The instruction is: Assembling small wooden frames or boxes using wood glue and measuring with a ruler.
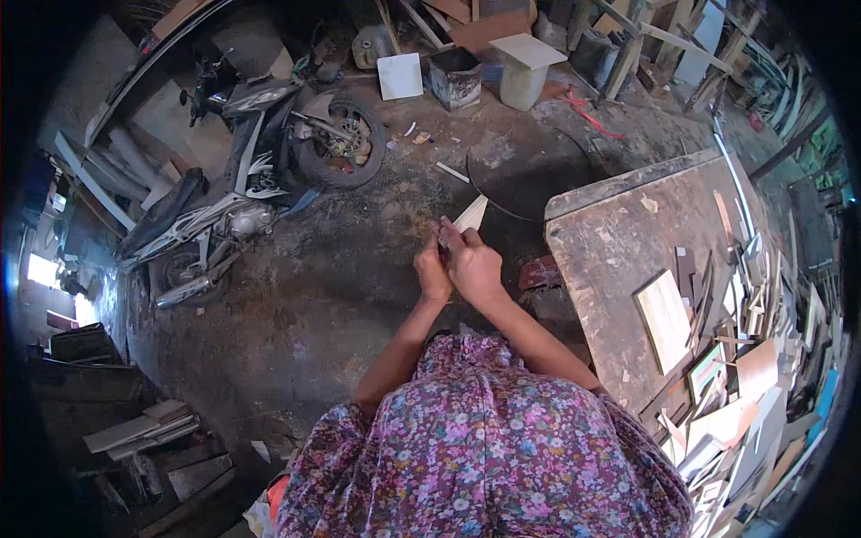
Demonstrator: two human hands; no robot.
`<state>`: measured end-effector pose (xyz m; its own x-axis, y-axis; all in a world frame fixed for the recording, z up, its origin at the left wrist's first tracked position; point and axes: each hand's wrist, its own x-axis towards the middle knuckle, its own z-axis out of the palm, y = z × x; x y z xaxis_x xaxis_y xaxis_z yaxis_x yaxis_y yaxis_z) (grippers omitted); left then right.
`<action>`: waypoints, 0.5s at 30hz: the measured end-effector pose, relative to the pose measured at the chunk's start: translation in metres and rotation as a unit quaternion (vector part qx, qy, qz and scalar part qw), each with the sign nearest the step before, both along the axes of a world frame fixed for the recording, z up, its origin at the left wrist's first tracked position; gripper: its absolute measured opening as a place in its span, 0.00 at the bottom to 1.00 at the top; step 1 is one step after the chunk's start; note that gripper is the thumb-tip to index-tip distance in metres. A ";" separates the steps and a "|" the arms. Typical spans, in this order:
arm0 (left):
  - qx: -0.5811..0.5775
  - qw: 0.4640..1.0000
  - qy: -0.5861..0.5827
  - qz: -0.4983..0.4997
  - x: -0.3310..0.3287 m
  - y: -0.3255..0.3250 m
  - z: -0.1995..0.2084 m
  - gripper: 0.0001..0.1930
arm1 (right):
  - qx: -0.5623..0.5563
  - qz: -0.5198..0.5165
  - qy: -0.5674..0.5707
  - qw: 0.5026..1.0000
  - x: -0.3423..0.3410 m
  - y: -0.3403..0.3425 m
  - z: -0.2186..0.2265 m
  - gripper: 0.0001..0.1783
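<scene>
Both my hands are close together in front of my body, over the dark floor. A small pale piece of wood [472, 214] with a slanted end juts forward from between them. My right hand [475, 269] is closed, its fingers wrapped against the near part of this wood. Beside it, touching, my left hand [432, 274] is closed too, with its fingertips against the wood's left side. Something dark [443, 236] shows among the fingers there; its kind cannot be made out. The near end of the wood is hidden by my hands.
At right stands a worn worktable [596, 260] with a pale board [664, 321] and heaped wood offcuts [731, 421]. A motorcycle [260, 175] stands at far left. Beyond are a blackened square can [454, 79] and a lidded bucket [523, 82]. Planks [143, 430] lie at near left.
</scene>
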<state>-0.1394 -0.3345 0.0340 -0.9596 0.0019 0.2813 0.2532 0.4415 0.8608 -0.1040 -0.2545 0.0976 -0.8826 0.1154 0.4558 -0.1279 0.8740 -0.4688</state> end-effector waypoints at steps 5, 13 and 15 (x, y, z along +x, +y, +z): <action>-0.036 0.999 0.010 -0.018 0.004 0.003 0.020 0.13 | 0.004 -0.112 -0.067 0.991 -0.033 0.040 0.000 0.22; 0.120 0.993 0.000 -0.022 -0.004 -0.006 -0.009 0.12 | 0.008 0.005 -0.008 1.000 -0.001 -0.009 -0.005 0.23; 0.005 1.000 -0.001 -0.012 -0.003 -0.003 -0.004 0.12 | 0.011 -0.048 -0.059 0.997 -0.014 0.009 -0.002 0.21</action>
